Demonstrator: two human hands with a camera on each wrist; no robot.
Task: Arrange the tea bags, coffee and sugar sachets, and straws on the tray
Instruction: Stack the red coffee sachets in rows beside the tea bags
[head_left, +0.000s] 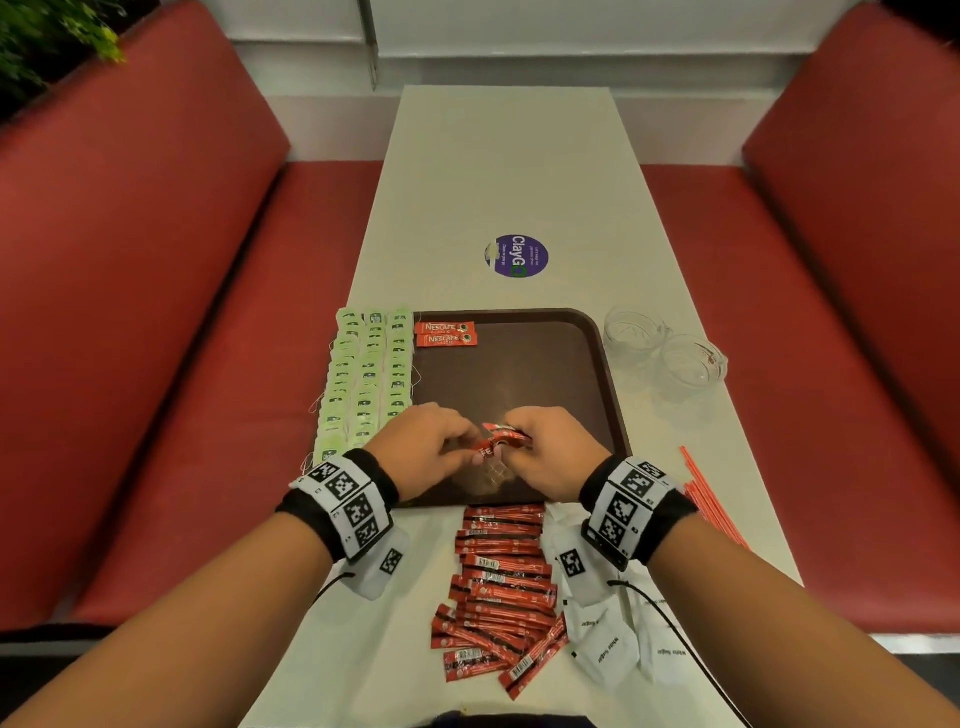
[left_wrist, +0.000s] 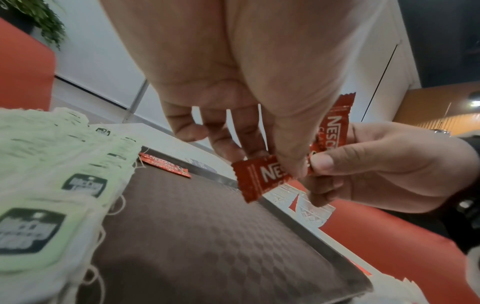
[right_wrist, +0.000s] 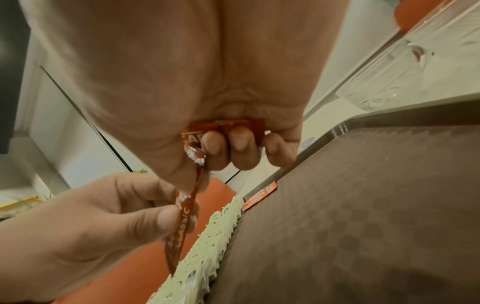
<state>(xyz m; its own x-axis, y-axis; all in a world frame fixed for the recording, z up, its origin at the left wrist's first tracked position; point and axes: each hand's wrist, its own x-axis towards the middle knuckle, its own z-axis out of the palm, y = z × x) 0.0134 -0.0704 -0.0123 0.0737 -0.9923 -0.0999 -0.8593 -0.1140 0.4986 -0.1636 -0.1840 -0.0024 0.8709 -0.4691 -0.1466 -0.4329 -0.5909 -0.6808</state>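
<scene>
- we see the tea bags (head_left: 363, 379) already laid in three neat rows along the left side of the tray (head_left: 582, 364), so we judge that part done.
- two coffee sachets (head_left: 445, 333) lie side by side at the tray's far left corner, just right of the tea bags; the coffee row has only begun.
- our left hand (head_left: 426, 447) and right hand (head_left: 550, 452) meet above the near part of the tray, both working on a few held sachets (head_left: 503, 441).
- the left hand's thumb and fingers are curled, pinching the end of one red sachet; the wrist view shows the printed face turned toward us.
- the right hand's fingers are curled round at least one more sachet, with the thumb pressing on the same one that the left hand pinches; we think we are separating one from a small bunch, though how many are held we cannot tell.
- a loose pile of coffee sachets (head_left: 498, 587) waits on the table (head_left: 498, 171) near us, off the tray.
- white sugar sachets (head_left: 608, 639) lie just right of that pile, none on the tray.
- orange straws (head_left: 711, 499) lie on the table to the right of the tray.
- two clear glass cups (head_left: 665, 348) stand beside the tray's far right corner.
- by our reckoning most of the job is left: the coffee, all the sugar, all the straws.
</scene>
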